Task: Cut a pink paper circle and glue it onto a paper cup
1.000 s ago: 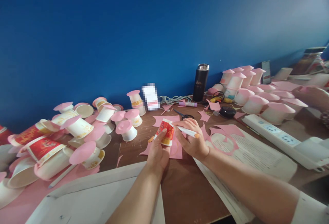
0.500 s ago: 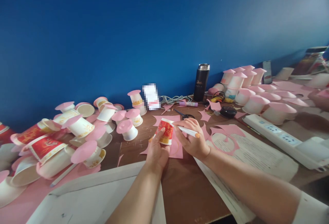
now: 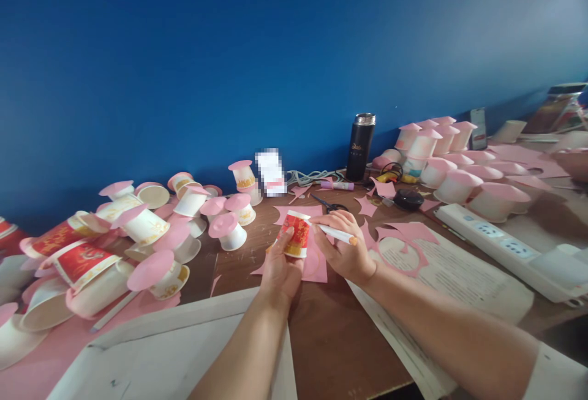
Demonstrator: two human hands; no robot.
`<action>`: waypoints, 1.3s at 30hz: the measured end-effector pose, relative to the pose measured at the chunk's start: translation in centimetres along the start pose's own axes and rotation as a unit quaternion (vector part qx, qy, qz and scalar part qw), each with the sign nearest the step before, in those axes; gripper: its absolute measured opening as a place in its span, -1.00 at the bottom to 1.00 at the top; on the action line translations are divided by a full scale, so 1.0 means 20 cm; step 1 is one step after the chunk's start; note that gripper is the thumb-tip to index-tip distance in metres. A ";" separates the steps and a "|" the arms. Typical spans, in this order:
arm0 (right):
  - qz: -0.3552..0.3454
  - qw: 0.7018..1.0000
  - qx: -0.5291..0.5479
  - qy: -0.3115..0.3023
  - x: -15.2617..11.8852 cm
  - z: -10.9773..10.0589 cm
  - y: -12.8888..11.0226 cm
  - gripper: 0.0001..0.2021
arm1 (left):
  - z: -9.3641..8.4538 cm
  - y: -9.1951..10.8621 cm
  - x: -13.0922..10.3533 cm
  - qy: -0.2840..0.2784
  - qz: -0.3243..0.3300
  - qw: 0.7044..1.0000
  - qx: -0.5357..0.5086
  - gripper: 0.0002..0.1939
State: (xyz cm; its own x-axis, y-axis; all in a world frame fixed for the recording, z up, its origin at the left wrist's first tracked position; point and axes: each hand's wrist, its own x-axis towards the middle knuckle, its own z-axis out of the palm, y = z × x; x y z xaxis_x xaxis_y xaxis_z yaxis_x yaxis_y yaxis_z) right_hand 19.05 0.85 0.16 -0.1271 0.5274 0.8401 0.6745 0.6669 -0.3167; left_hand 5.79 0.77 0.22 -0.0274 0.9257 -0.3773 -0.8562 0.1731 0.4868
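Observation:
My left hand [image 3: 282, 268] is closed round a red paper cup [image 3: 297, 236] with a white rim and gold print, held over the table [image 3: 340, 332]. In my right hand [image 3: 342, 245] is a white marker pen [image 3: 334, 233] with an orange end, its tip pointing at the cup's upper right side. Whether the tip touches the cup I cannot tell. Beneath the cup lies pink paper [image 3: 316, 265]. Black-handled scissors [image 3: 328, 204] rest just behind my right hand.
Several paper cups with pink paper discs [image 3: 147, 225] are heaped on the left; more stand in rows [image 3: 457, 185] on the right. A black thermos [image 3: 361, 147] is by the blue wall. A power strip [image 3: 496, 241], printed sheets [image 3: 459, 271] and a white board [image 3: 184, 351] lie nearer.
Both hands, the cup and the marker pen stay nearly in place. On the far right, another person's blurred hand has shifted slightly.

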 end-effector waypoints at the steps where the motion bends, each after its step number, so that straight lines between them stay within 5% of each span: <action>1: 0.000 1.000 0.002 0.001 0.00 0.00 0.00 -0.84 | 0.00 0.00 0.00 0.003 0.001 1.000 0.000 -0.87; 39: -0.010 1.000 0.020 -0.015 -0.01 0.01 -0.03 -0.85 | -0.01 0.01 0.01 0.001 -0.014 1.000 -0.011 -0.90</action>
State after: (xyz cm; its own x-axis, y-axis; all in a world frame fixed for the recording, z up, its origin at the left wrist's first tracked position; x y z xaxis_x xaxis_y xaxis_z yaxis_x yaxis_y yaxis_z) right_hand 18.51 0.45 0.19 -0.1617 0.5285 0.8334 0.6420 0.6977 -0.3179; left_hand 5.50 0.92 0.01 -0.0039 0.9201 -0.3915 -0.8682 0.1911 0.4579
